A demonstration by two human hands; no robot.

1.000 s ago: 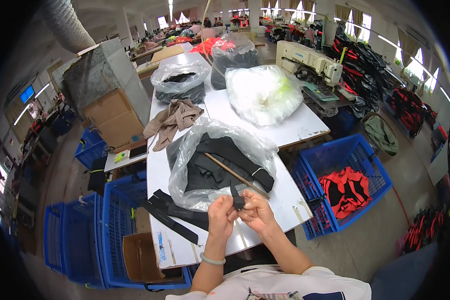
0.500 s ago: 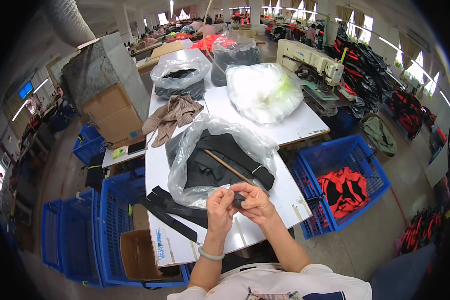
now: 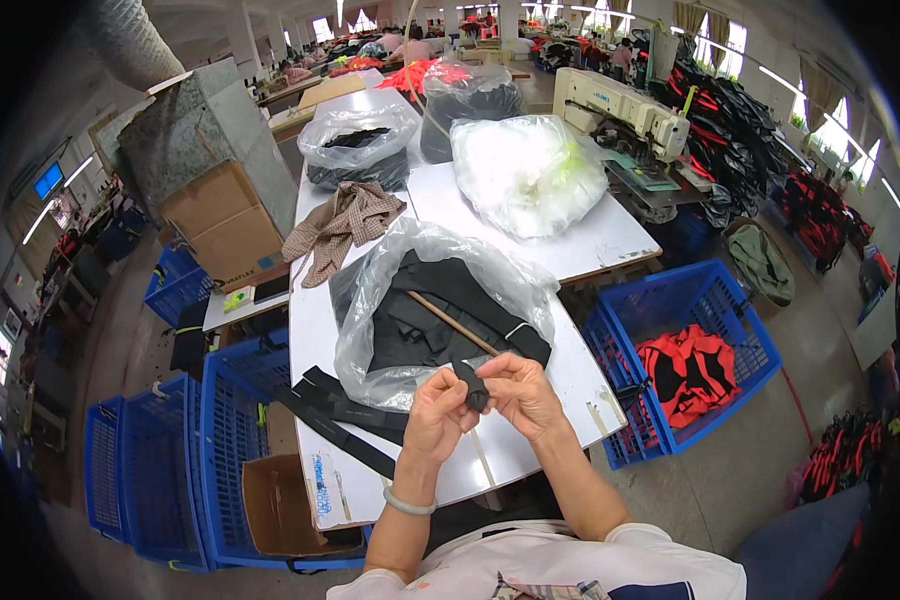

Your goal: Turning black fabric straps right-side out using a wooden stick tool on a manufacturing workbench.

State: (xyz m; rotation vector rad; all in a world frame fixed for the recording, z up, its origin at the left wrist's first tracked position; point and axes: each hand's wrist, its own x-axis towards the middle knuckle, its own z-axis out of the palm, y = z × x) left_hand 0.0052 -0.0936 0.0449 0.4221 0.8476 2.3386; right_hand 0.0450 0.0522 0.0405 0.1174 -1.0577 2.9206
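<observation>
Both hands pinch a small folded piece of black fabric over the near part of the white table. My left hand, with a pale bangle on its wrist, grips the piece from the left. The fingers of my right hand close on its right side. Just beyond them a clear plastic bag lies open, filled with black fabric pieces. A thin wooden stick rests across them, its near end by my right hand. Black fabric strips lie left of the bag.
A blue crate with red and black pieces stands at the right. More blue crates and a cardboard box are at the left. Farther back are a checked cloth, a white-filled bag and a sewing machine.
My hands have turned the black fabric piece, so more of it shows upright between the fingers. Both hands have shifted slightly; the bags and crates stay put.
</observation>
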